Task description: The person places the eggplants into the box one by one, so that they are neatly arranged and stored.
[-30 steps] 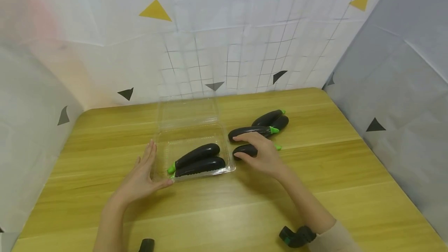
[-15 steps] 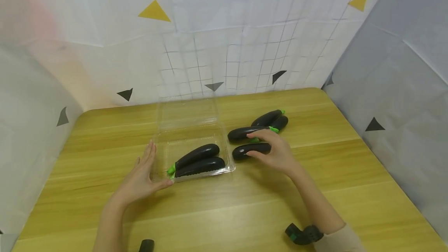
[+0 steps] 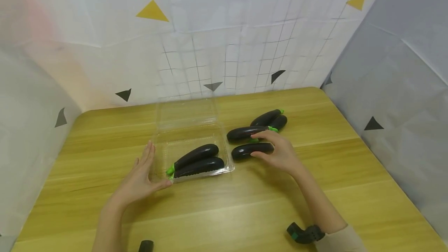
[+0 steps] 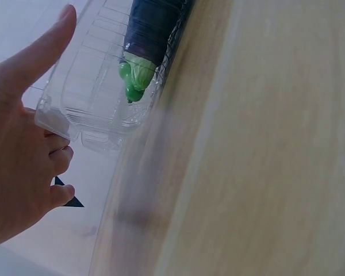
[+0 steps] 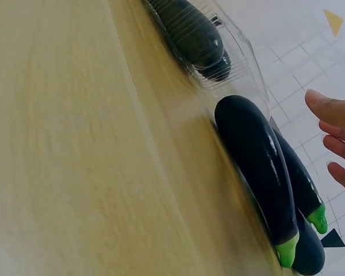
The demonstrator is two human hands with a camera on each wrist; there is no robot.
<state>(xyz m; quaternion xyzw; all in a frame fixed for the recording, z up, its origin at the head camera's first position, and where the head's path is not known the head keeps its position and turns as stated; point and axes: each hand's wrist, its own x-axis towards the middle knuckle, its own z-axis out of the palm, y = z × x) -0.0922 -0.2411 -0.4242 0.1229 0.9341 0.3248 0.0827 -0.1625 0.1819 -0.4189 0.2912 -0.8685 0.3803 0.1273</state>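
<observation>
A clear plastic clamshell box (image 3: 229, 166) lies with its lid folded back, holding two dark eggplants (image 3: 197, 156) with green stems. My left hand (image 3: 134, 184) rests against its left front corner, thumb along the front edge and fingers straight beside the left wall. In the left wrist view, one green stem (image 4: 139, 77) shows through the clear wall. My right hand (image 3: 281, 153) hovers over the stem end of the nearest loose eggplant (image 3: 248, 151), thumb and fingers apart. The right wrist view shows space between the fingers (image 5: 342, 118) and that eggplant (image 5: 256, 164).
Several other loose eggplants (image 3: 267, 118) lie bunched behind, right of the box. The transparent lid (image 3: 187, 112) reaches back toward the white wall (image 3: 196, 57). A wooden table (image 3: 210, 213) bears everything, with another wall (image 3: 402, 88) on the right.
My right hand has moved right along the nearest loose eggplant, from near its rounded end to its stem end, uncovering its body. The left hand and the box have stayed put.
</observation>
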